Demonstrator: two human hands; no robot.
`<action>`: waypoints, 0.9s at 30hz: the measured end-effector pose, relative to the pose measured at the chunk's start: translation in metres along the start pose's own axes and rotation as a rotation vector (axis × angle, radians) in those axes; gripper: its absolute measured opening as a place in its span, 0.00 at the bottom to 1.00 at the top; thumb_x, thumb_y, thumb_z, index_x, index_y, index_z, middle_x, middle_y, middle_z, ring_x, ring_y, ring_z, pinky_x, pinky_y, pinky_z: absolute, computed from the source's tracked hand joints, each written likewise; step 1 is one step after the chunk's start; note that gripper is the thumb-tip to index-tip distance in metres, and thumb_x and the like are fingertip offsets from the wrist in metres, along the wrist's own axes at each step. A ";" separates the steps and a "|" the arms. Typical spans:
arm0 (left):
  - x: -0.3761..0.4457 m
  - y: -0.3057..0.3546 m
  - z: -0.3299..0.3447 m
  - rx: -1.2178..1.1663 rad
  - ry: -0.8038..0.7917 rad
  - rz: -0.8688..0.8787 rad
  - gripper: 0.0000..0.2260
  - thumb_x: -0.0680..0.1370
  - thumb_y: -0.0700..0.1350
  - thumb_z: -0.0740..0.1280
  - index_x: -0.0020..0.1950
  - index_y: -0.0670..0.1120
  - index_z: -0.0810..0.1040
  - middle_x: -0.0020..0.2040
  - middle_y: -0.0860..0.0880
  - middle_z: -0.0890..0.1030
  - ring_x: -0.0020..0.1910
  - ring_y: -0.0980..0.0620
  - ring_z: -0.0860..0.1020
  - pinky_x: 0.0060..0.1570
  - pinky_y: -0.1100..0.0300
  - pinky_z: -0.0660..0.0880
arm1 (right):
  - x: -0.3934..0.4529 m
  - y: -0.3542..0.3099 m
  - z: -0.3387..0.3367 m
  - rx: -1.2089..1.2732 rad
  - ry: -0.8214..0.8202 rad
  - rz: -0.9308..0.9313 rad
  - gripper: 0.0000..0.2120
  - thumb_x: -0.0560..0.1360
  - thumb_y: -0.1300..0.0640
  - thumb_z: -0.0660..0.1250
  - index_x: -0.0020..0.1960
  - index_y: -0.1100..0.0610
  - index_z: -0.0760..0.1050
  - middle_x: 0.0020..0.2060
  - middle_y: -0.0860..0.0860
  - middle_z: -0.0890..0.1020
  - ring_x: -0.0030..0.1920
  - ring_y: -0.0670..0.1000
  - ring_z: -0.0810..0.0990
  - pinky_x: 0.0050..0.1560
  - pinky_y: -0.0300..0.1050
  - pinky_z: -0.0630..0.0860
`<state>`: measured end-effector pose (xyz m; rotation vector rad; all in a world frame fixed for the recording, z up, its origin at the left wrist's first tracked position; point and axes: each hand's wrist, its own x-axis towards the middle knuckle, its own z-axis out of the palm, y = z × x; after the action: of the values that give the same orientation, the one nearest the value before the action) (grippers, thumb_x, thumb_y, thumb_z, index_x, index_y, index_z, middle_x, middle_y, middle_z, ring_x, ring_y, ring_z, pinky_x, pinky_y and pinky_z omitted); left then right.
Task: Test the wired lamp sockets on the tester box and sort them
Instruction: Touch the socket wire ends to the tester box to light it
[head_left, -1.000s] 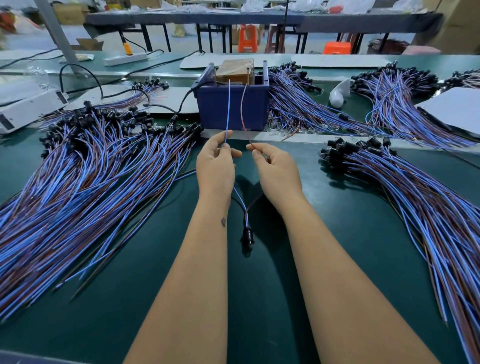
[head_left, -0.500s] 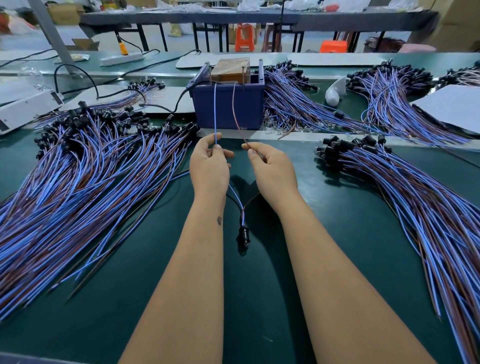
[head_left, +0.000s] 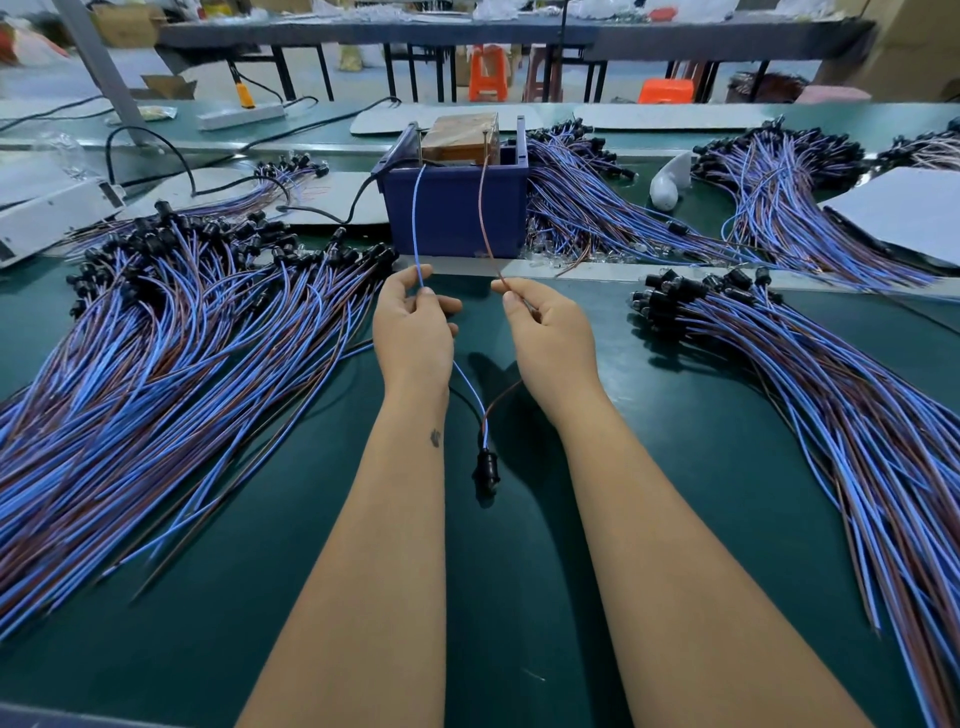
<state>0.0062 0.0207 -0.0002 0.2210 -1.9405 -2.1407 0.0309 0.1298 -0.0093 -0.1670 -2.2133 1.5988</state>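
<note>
Socket (head_left: 486, 464): black, hangs low between the two forearms just above the green desk (head_left: 675, 467); whether it touches the desk cannot be told.
Blue wire (head_left: 415, 218): rises from the left hand to the top of the tester box; its tip at the metal post is too small to make out.
Brown wire (head_left: 484, 208): rises from the right hand to the other post; contact there is also unclear.
Left hand (head_left: 413, 330): grip closed, thumb and forefinger pinching the blue wire; the palm is turned away from view.
Right hand (head_left: 550, 332): grip closed, fingertips pinching the brown wire; the remaining fingers are curled under and hidden.
Tester box (head_left: 457, 208): blue bin with a brown block inside, at the far edge of the desk; its inside is mostly hidden by the front wall.
Left pile (head_left: 156, 364): wired sockets spread wide, wire ends cut off by the frame edge.
Right pile (head_left: 805, 389): wired sockets, running out of frame at bottom right.
Far piles (head_left: 597, 208): more bundles behind and beside the box, partly hidden by it.
</note>
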 end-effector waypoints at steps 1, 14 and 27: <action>0.000 0.000 0.000 -0.003 0.000 -0.003 0.10 0.84 0.40 0.56 0.59 0.50 0.74 0.40 0.49 0.81 0.29 0.58 0.72 0.35 0.64 0.71 | 0.000 0.000 0.000 -0.002 -0.001 0.003 0.12 0.81 0.54 0.61 0.59 0.49 0.80 0.31 0.40 0.74 0.31 0.41 0.68 0.42 0.42 0.69; 0.000 0.000 -0.001 -0.035 0.025 -0.016 0.10 0.83 0.39 0.56 0.57 0.51 0.74 0.39 0.49 0.81 0.26 0.60 0.72 0.31 0.67 0.71 | 0.000 -0.003 0.001 -0.065 -0.018 0.045 0.12 0.81 0.52 0.59 0.60 0.46 0.79 0.53 0.42 0.82 0.56 0.47 0.78 0.59 0.48 0.75; 0.001 0.000 -0.002 -0.040 0.014 -0.028 0.11 0.83 0.40 0.56 0.54 0.54 0.74 0.39 0.50 0.81 0.26 0.60 0.72 0.30 0.67 0.71 | 0.000 -0.003 0.002 -0.045 0.019 0.032 0.13 0.81 0.53 0.60 0.61 0.48 0.79 0.53 0.45 0.83 0.54 0.47 0.78 0.57 0.46 0.75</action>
<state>0.0063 0.0183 -0.0002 0.2566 -1.8958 -2.1868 0.0302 0.1271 -0.0071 -0.2308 -2.2437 1.5582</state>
